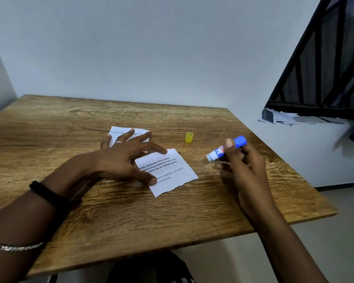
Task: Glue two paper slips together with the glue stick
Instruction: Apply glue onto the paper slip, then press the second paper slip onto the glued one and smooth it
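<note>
So the right hand (242,160) has its fingers wrapped around the uncapped glue stick (226,148), lifted off the table (110,211); its long axis runs left-right, tip pointing near-left. Left hand (119,158) is spread open, fingertips pinning the near paper slip (170,172). Far slip (129,133) lies behind; yellow cap (189,137) stands far right.

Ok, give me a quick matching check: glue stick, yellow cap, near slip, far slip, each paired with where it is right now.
Things:
1. glue stick
2. yellow cap
3. near paper slip
4. far paper slip

Places:
A. standing alone on the table
B. partly hidden behind the fingers of the left hand
C. held off the table in the right hand
D. under the left thumb and forefinger

Pairs: 1-C, 2-A, 3-D, 4-B
</note>
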